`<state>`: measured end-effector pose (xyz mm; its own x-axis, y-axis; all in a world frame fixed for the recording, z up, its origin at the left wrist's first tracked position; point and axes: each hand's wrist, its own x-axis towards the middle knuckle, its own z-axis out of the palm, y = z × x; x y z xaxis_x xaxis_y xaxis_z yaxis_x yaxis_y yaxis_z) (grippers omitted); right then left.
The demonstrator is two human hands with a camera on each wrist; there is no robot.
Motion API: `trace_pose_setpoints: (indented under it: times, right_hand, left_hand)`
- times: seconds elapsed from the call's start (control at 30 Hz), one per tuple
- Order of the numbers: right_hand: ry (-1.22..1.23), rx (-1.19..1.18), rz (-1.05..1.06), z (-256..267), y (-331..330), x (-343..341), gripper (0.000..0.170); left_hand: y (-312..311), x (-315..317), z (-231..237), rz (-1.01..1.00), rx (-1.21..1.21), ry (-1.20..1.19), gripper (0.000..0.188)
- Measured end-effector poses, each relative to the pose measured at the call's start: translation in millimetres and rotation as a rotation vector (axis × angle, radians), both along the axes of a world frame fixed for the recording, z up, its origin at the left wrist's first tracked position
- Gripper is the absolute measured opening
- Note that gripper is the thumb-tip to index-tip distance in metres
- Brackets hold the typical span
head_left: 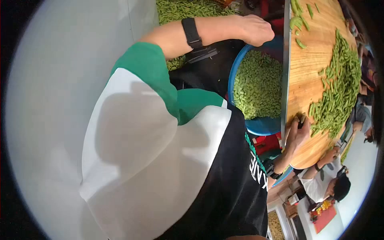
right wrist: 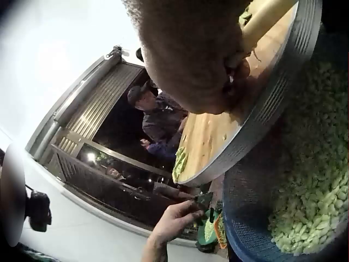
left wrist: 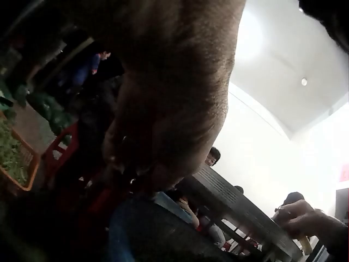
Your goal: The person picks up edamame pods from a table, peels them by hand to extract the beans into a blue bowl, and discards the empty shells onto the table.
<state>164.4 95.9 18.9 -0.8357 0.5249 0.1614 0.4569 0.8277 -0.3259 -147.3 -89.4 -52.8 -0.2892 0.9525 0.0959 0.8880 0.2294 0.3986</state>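
Note:
My left hand point(head_left: 258, 31), knuckles up, hangs at the far rim of a blue basin point(head_left: 233, 86); its fingertips are hidden in the head view and dark in the left wrist view. Shelled green beans point(head_left: 258, 80) fill much of the basin. On the round wooden tabletop point(head_left: 301, 72), close to its metal rim, my right hand point(head_left: 298, 134) has curled fingers. A pale stick-like thing point(right wrist: 267, 22) comes out from between them in the right wrist view; I cannot tell its kind. Green bean pods point(head_left: 338, 88) lie heaped just beyond this hand.
More pods point(head_left: 188, 10) cover an area at the far left. A few loose pods point(head_left: 300, 24) lie on the tabletop's left part. Across to the right, a person in a dark cap point(head_left: 342, 187) sits at the tabletop. An orange crate point(left wrist: 27, 185) holds green produce.

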Motion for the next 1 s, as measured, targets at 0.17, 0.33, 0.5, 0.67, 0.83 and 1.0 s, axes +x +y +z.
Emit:
trace_pose_setpoints:
  times: [0.17, 0.33, 0.5, 0.67, 0.83, 1.0]
  right_hand:
    - [-0.093, 0.041, -0.013, 0, -3, -8, 0.013]
    - [0.052, -0.424, -0.090, 34, -36, -69, 0.025]
    - [0.090, -0.483, -0.077, 70, -56, -88, 0.026]
    - [0.263, -1.316, -0.194, 29, -48, -25, 0.023]
    - [0.745, -1.686, -0.369, -2, -53, 21, 0.020]
    - [0.995, -1.886, -0.362, -18, -68, 37, 0.018]
  left_hand:
    - [-1, -11, 18, 0.134, 0.110, 0.004, 0.013]
    - [-6, -38, 40, 0.288, 0.607, -0.026, 0.011]
    - [5, -26, 70, 0.197, 0.677, -0.117, 0.022]
    - [65, 36, 76, -0.178, 0.654, -0.056, 0.015]
    - [148, 110, 62, -0.472, 0.592, -0.169, 0.006]
    - [199, 149, 50, -0.542, 0.525, -0.076, 0.009]
